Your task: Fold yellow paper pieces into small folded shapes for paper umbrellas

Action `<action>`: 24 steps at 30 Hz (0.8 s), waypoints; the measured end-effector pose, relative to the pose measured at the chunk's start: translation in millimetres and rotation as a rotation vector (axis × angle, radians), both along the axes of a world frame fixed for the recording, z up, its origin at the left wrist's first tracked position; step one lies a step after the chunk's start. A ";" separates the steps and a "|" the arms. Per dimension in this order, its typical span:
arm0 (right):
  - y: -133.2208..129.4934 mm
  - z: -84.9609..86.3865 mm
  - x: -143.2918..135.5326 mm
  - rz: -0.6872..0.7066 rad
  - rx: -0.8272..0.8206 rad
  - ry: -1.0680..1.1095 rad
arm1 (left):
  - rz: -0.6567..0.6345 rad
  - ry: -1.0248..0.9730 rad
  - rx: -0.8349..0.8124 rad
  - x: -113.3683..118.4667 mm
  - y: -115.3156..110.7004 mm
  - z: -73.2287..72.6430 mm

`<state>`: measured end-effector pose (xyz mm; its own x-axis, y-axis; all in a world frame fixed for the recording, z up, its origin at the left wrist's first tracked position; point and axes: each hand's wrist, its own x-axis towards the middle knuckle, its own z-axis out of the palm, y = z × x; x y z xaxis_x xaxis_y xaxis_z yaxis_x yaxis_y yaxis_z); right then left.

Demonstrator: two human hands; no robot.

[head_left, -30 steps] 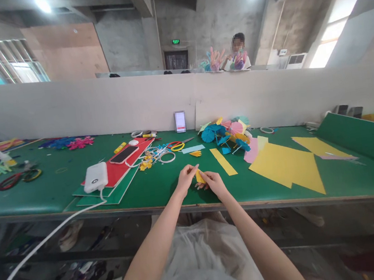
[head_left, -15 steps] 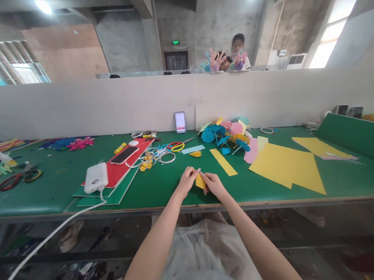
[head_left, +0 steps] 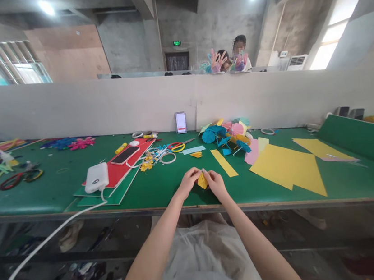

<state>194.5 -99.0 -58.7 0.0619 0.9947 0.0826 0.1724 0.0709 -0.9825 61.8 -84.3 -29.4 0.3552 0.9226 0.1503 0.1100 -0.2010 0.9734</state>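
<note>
Between my two hands, just above the front of the green tabletop, is a small folded piece of yellow paper (head_left: 202,181). My left hand (head_left: 189,180) pinches its left side, and my right hand (head_left: 215,183) grips its right side, with the fingertips close together at the top. Parts of the paper are hidden by the fingers. Beyond my hands lies another small folded yellow paper piece (head_left: 196,155). A yellow paper strip (head_left: 224,162) rests to the right of it, and a light blue strip (head_left: 194,150) lies behind.
Scissors (head_left: 178,147) and a tape roll (head_left: 168,158) lie behind my hands. Colourful paper umbrellas (head_left: 215,134) are heaped at the back right, near large yellow sheets (head_left: 289,166). To the left are a power bank (head_left: 95,178), a phone (head_left: 125,155) and red board (head_left: 115,178).
The yellow paper has turned in my hands and now shows more of its folded face. My right hand's fingers have shifted slightly up along it.
</note>
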 end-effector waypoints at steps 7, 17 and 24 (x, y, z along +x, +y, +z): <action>-3.8 2.9 -1.1 0.058 -0.004 0.045 | -0.143 0.008 -0.005 -6.0 -1.7 0.9; -7.0 7.0 1.1 0.107 -0.062 0.158 | -0.273 0.051 -0.040 -8.5 -9.4 5.8; -8.4 7.7 -0.5 0.114 -0.059 0.201 | -0.260 0.076 -0.050 -8.8 -6.1 4.6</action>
<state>194.1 -107.4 -51.0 -0.0413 0.9989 0.0215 -0.0325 0.0202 -0.9993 53.0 -90.4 -24.8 0.5900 0.8043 0.0713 0.1336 -0.1843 0.9737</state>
